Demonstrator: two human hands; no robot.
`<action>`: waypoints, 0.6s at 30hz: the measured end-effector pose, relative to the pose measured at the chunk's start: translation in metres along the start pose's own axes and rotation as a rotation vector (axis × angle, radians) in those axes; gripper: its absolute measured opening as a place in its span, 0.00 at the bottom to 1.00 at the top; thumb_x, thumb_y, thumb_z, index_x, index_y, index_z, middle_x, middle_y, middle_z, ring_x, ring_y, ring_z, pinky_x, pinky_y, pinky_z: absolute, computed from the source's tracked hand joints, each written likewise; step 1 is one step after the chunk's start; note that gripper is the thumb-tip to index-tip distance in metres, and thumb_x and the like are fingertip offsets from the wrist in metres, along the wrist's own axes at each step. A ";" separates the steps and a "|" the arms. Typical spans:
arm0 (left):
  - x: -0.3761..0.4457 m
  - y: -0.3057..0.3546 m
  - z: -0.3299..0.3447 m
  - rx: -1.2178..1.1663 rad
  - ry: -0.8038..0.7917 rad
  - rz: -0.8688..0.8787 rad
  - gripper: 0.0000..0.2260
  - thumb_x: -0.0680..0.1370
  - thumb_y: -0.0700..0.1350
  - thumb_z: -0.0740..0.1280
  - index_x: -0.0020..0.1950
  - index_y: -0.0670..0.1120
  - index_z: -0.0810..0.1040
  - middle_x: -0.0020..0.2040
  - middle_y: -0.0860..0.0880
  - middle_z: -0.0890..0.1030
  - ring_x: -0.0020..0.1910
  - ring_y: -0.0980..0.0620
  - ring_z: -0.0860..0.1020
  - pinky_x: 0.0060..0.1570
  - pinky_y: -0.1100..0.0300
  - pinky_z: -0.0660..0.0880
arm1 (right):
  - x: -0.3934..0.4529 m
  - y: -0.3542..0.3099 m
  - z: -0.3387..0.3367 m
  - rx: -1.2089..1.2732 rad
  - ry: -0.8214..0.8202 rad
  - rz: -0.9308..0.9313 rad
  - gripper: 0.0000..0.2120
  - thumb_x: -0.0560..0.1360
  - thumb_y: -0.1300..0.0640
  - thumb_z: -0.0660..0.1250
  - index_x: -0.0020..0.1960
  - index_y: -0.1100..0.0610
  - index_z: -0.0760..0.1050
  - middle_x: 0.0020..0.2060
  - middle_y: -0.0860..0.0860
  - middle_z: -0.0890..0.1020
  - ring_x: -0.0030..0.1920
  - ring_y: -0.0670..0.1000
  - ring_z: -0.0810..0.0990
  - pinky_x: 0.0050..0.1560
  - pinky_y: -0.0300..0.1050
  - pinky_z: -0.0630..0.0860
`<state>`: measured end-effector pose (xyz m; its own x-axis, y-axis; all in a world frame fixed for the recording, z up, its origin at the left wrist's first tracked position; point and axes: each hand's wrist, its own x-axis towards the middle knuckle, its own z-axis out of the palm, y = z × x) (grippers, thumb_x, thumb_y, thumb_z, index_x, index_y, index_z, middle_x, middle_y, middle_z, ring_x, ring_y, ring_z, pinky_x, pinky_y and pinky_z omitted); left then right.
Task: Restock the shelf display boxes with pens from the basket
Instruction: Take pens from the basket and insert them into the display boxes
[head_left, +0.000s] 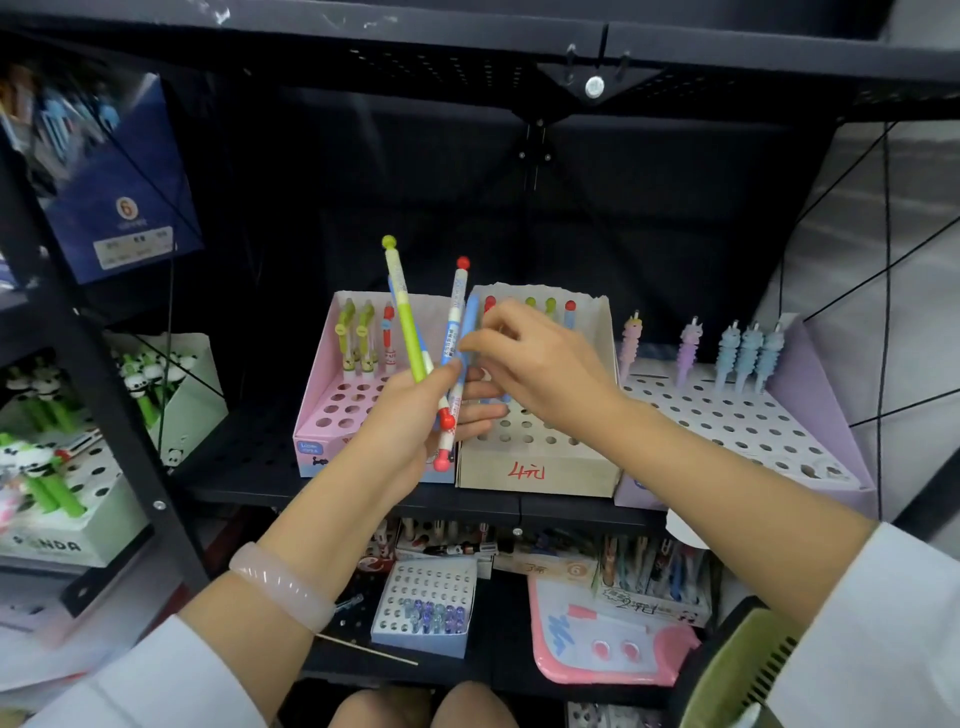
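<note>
Black shelf under three display boxes

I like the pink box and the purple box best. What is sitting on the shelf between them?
In the head view, a white cardboard box with red writing sits between the pink box and the purple box, with a few ball-topped pens at its back.

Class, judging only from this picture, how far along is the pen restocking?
Early. Done: only the back row of the white box holds pens. In hand: the left hand grips a bunch of pens; the right hand pinches a blue pen. Left: most holes in all three boxes.
</note>
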<state>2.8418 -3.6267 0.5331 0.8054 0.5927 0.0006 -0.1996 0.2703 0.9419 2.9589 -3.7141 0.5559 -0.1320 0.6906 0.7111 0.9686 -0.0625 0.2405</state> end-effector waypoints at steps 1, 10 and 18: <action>-0.001 0.001 0.000 0.016 -0.011 -0.005 0.12 0.82 0.44 0.57 0.52 0.37 0.76 0.37 0.43 0.84 0.35 0.46 0.84 0.35 0.57 0.81 | 0.001 0.000 -0.001 -0.060 -0.011 -0.050 0.13 0.64 0.67 0.74 0.48 0.60 0.79 0.40 0.57 0.77 0.37 0.54 0.75 0.25 0.39 0.65; -0.010 0.004 -0.006 0.085 -0.095 -0.087 0.12 0.81 0.45 0.59 0.48 0.38 0.78 0.38 0.41 0.84 0.34 0.47 0.83 0.32 0.58 0.80 | -0.001 0.008 0.004 -0.146 -0.040 -0.332 0.07 0.67 0.69 0.71 0.43 0.60 0.79 0.40 0.53 0.82 0.34 0.52 0.78 0.27 0.40 0.70; -0.007 0.001 -0.007 0.130 -0.097 -0.071 0.11 0.81 0.45 0.59 0.49 0.40 0.77 0.37 0.44 0.84 0.29 0.52 0.82 0.29 0.63 0.79 | -0.009 0.013 0.003 -0.001 -0.040 -0.142 0.03 0.68 0.64 0.72 0.40 0.61 0.78 0.35 0.52 0.81 0.33 0.53 0.78 0.23 0.43 0.73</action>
<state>2.8317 -3.6252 0.5314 0.8661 0.4982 -0.0407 -0.0718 0.2047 0.9762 2.9735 -3.7194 0.5506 -0.2596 0.7209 0.6425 0.9405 0.0377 0.3377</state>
